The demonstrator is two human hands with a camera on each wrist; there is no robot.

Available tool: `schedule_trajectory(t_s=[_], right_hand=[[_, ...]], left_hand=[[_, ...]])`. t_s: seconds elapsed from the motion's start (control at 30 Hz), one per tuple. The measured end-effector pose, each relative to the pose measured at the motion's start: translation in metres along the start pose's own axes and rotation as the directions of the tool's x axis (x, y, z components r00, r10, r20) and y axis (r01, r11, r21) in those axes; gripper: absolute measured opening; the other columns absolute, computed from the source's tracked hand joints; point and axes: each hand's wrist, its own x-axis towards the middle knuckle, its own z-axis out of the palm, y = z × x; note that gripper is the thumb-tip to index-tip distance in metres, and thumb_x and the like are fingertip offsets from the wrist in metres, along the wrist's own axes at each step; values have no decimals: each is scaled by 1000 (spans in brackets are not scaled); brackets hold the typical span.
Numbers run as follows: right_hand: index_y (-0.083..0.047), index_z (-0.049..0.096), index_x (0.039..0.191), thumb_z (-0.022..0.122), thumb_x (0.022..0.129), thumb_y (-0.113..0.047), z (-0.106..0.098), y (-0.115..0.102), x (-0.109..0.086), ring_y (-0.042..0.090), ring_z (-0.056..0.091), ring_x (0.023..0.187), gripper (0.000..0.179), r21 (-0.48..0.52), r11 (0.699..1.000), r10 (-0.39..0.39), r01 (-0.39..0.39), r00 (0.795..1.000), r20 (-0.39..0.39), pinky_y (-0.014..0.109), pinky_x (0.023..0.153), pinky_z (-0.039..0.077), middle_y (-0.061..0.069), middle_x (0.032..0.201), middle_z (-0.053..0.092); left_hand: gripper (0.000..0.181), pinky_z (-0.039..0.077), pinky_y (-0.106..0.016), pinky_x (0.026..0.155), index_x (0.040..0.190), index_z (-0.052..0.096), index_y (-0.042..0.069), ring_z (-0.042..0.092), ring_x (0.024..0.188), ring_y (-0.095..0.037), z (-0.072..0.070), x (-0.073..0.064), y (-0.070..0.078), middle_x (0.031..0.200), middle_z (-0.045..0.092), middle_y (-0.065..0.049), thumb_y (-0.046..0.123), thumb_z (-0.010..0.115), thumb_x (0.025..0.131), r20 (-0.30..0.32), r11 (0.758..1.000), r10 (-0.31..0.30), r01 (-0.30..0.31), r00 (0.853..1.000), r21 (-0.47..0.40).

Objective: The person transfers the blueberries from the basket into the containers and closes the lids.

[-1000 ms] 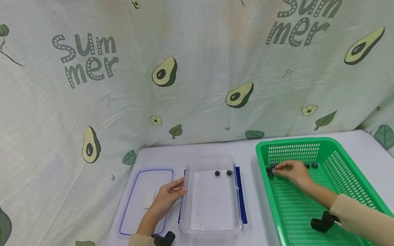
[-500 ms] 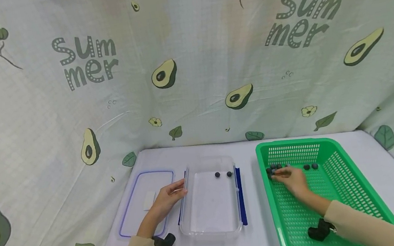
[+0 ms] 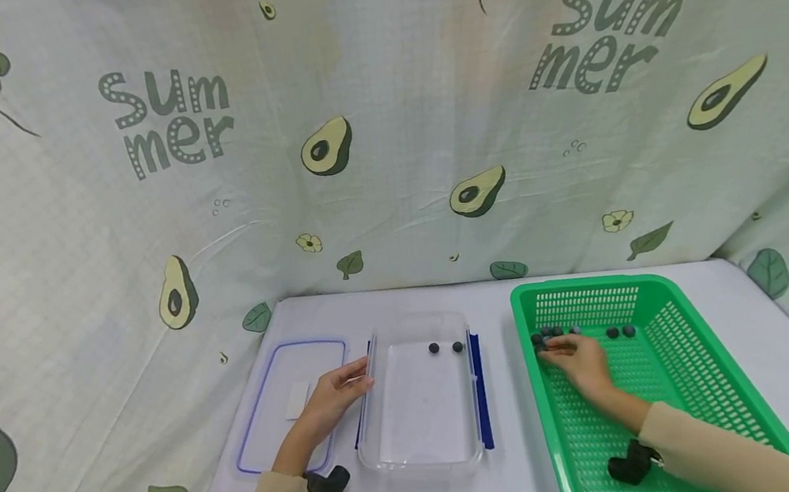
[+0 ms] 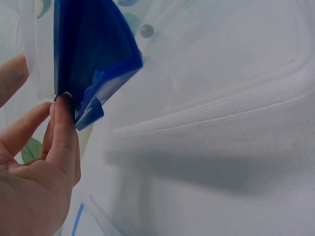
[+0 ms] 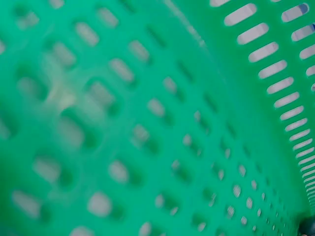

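Note:
My left hand (image 3: 336, 399) is at the left rim of a clear plastic container (image 3: 425, 410), pinching its edge beside a blue latch flap. In the left wrist view, fingertips meet at the base of that blue latch (image 4: 93, 64). Two blueberries (image 3: 434, 348) lie near the container's back. My right hand (image 3: 581, 367) reaches into a green basket (image 3: 553, 442), thumb and fingertips together on a blueberry at its back left corner. Several more blueberries (image 3: 557, 331) are beside those fingers. The right wrist view shows mostly basket mesh, with a dark berry (image 5: 309, 226) at the lower right.
A clear lid with a blue rim (image 3: 258, 404) lies flat left of the container, partly under my left forearm. Two blueberries (image 3: 620, 332) sit farther right in the basket. A second blue latch (image 3: 481, 393) hangs on the container's right side. A printed curtain (image 3: 391, 112) closes off the back.
My right hand has shifted slightly left and toward me in the basket's back left corner, uncovering more blueberries behind its fingers. My left hand stays on the container's rim.

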Motion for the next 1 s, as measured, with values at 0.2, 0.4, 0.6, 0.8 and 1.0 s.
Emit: schedule_trajectory(t_s=[0.2,0.4,0.6,0.8,1.0], right_hand=[[10,72,96,83,79,0,7,-2,1,7,68,68,23,-87,996,-13,7,998,-67,11,58,49,21,86,73],[10,73,93,82,78,1,9,-4,4,17,70,70,20,-114,993,-34,24,995,-91,10,58,48,21,85,73],[10,72,97,80,80,1,5,-3,4,9,67,69,21,-93,996,9,-15,998,-62,12,60,49,22,89,73],[11,71,97,79,80,1,-1,-8,7,10,68,70,22,-87,996,24,-27,999,-40,13,60,50,21,90,72],[11,71,101,77,83,0,-11,-19,9,6,66,74,22,-71,997,11,-11,1000,12,15,63,51,21,94,72]], left_hand=[[62,38,-46,109,145,46,-3,50,130,-36,0,-1,0,143,50,-25,23,71,95,-5,1000,-3,3,1000,-5],[62,39,-45,108,145,47,-4,53,127,-34,0,0,2,142,51,-25,22,71,94,-13,1000,7,-7,1000,-18],[61,40,-45,108,145,46,-3,52,128,-34,0,-1,-1,145,48,-25,22,70,95,-5,1000,-7,6,1000,-15],[62,38,-47,109,146,46,-4,50,130,-36,1,-1,-1,145,47,-26,23,70,95,-1,1000,4,-4,1000,3],[61,39,-46,109,145,47,-4,51,129,-36,1,-1,0,144,49,-26,22,70,95,-6,1000,12,-12,1000,5]])
